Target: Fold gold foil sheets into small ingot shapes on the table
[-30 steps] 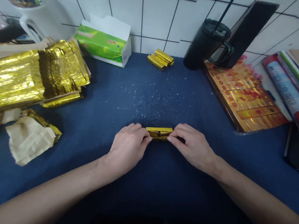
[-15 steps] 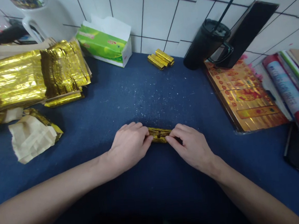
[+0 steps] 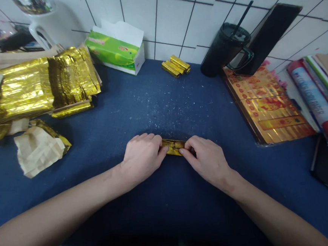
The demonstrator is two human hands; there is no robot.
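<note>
1. Tabletop, dark blue (image 3: 185, 182), one; pale specks across its middle. Bears the green-and-white cardboard tissue box (image 3: 115, 51), from which all places below are reckoned.
2. Stack of shiny, creased gold foil paper (image 3: 27, 86), one; just left of the tissue box and nearer the person. Many layers, lying mostly flat; judged unworked, and by far the larger share.
3. Packet, flat, orange-gold with red print (image 3: 267, 109), one; well right of the tissue box. Neither hand touches it.
4. Scrap, crumpled, gold with pale brown backing (image 3: 41, 148), one; left of the tissue box and nearer the person.
5. Left hand (image 3: 143, 155), bare; nearer the person than the tissue box. Fingers and thumb pinch the left end of item 8.
6. Right hand (image 3: 205, 155), bare; nearer and further right. Fingers and thumb pinch the right end of item 8.
7. Short gold foil rolls (image 3: 176, 66), grouped; near the tissue box, to its right. At least three, exact count unclear; judged finished.
8. Narrow folded gold foil strip (image 3: 174, 147), one; between the hands, well nearer than the tissue box. Ends hidden by fingers; creases run lengthwise; judged part-folded.
</note>
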